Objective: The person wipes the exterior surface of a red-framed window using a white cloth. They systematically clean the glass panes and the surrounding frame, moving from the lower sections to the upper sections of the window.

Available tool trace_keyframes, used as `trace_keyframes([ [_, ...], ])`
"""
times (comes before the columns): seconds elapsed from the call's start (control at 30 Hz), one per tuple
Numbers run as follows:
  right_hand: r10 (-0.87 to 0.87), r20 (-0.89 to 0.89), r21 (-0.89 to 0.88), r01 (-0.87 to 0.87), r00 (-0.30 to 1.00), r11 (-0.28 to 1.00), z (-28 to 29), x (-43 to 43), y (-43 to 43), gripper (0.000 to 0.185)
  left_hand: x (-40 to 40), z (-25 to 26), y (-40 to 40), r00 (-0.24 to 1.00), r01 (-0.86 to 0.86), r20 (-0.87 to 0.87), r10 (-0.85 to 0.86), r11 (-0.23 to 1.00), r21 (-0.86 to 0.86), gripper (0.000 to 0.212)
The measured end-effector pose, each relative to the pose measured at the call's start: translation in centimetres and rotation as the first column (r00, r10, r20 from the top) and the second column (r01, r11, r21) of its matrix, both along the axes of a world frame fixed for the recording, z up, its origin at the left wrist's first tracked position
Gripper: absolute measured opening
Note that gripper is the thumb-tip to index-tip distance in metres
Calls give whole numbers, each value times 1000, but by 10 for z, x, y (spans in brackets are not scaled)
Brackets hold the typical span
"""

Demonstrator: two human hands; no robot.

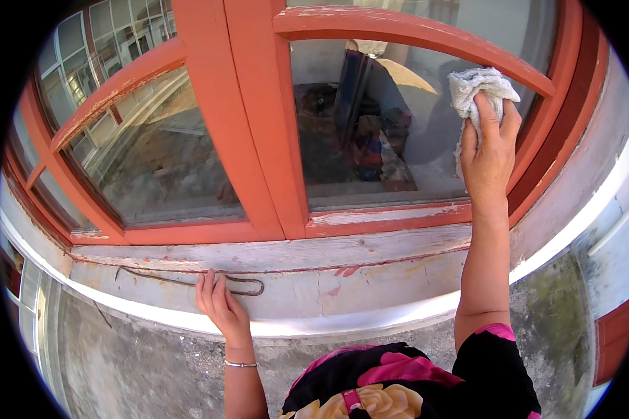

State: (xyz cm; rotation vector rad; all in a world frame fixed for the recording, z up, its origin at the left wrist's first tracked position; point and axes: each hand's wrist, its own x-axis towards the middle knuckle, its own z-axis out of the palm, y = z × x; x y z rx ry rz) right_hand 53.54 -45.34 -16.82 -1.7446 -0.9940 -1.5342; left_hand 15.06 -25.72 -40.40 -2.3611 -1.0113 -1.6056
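Note:
A crumpled white cloth (469, 91) is bunched under the fingers of my right hand (490, 141), against the upper right part of a window pane (367, 131). The pane sits in a red-painted wooden window frame (257, 120) with flaking paint. My left hand (221, 304) rests at the near part of the windowsill (388, 288), its fingers lying over a bent metal rod (249, 287). The rod has a looped right end and a hooked left end; my fingers cover its middle. Whether they press on it is unclear.
Left of the central upright is another glass pane (157, 157), with reflections of buildings. Dim objects show behind the right pane. Below the sill's white edge (314, 327) lies a rough concrete ground (136, 356). A red panel (616, 335) stands at the far right.

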Motion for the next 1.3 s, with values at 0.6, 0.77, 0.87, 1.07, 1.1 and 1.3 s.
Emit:
trace_keyframes([
  [0.6,277,93,-359,-227,956,905,-94,-65,56,45,3,5,-2,1000,31,-2,-31,998,-60,25],
  [0.77,307,177,-597,-146,935,789,-108,-80,61,43,4,2,0,999,49,12,-48,997,-55,25],
  [0.87,300,152,-530,-179,942,829,-87,-68,55,42,-1,1,2,999,34,17,-33,999,-28,25],
  [1.07,80,-57,74,-75,995,994,-18,-3,3,46,2,0,2,998,66,17,-66,997,-25,26],
  [1.1,49,-57,164,-40,997,986,-12,15,-4,46,2,0,1,997,70,14,-70,997,-19,26],
  [1.3,-8,71,128,-1,997,992,-1,-12,34,53,3,2,0,997,74,4,-74,997,-8,25],
])
